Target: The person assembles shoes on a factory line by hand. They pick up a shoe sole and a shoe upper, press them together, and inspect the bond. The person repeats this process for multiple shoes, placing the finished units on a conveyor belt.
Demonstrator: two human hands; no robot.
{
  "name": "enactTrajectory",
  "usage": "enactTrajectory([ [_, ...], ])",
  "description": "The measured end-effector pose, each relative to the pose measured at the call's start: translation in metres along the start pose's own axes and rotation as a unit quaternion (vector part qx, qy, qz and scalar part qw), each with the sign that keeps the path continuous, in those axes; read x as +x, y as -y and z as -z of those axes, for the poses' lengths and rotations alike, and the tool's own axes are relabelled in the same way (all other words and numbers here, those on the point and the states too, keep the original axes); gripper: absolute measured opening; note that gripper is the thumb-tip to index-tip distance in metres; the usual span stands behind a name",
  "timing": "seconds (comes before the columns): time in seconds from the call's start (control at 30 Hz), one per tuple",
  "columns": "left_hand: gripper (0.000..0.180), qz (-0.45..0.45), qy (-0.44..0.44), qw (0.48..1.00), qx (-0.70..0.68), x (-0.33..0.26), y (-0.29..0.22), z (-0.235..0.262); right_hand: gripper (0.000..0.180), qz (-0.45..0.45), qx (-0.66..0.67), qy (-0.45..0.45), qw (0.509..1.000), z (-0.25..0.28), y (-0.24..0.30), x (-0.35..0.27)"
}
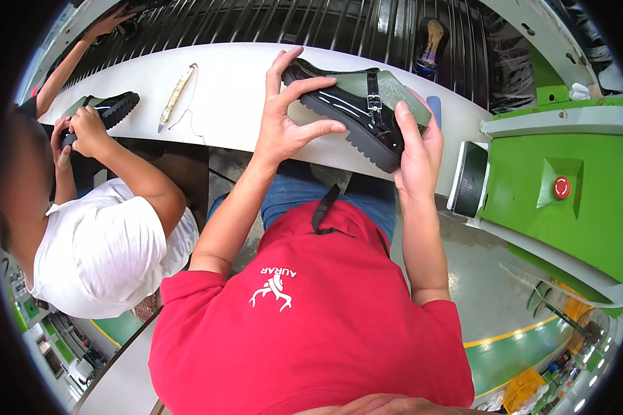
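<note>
A glossy black shoe [351, 108] with a buckled strap and a thick ridged sole is held up over the table's near edge. Green material [405, 95], perhaps a shoe last, shows in its opening. My right hand [419, 155] grips the heel end, thumb on the near side. At the toe, my left hand [287, 114] has its fingers around the front; the index finger lies across the top and the thumb reaches along the sole. Whether that thumb presses on the sole is hard to tell.
The white table [235, 76] carries a taped-handle knife [178, 95] with a string. A blue object [434, 109] lies beyond my right hand. At left a co-worker [104, 242] holds another black shoe [118, 107]. A green machine [554, 221] with a red button [562, 187] stands at right.
</note>
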State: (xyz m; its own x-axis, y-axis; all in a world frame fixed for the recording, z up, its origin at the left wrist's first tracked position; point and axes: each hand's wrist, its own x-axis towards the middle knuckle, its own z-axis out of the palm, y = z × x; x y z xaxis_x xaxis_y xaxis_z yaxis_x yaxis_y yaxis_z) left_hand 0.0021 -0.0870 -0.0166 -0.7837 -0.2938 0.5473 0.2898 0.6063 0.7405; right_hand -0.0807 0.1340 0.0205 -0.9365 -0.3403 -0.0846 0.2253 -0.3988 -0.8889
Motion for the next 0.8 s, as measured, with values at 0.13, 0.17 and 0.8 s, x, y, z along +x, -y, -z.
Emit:
enactTrajectory([
  [0.13,0.094,-0.007,-0.041,0.997,-0.07,0.005,-0.009,-0.001,0.047,0.054,-0.024,-0.022,0.998,-0.007,0.006,-0.013],
  [0.17,0.109,0.008,-0.06,0.992,-0.114,0.007,-0.016,-0.006,0.049,0.121,-0.067,-0.019,0.99,-0.008,0.005,-0.016],
  [0.8,0.054,0.115,-0.021,0.936,-0.333,0.077,-0.035,0.002,0.097,0.411,-0.369,0.126,0.824,0.007,-0.066,-0.051],
])
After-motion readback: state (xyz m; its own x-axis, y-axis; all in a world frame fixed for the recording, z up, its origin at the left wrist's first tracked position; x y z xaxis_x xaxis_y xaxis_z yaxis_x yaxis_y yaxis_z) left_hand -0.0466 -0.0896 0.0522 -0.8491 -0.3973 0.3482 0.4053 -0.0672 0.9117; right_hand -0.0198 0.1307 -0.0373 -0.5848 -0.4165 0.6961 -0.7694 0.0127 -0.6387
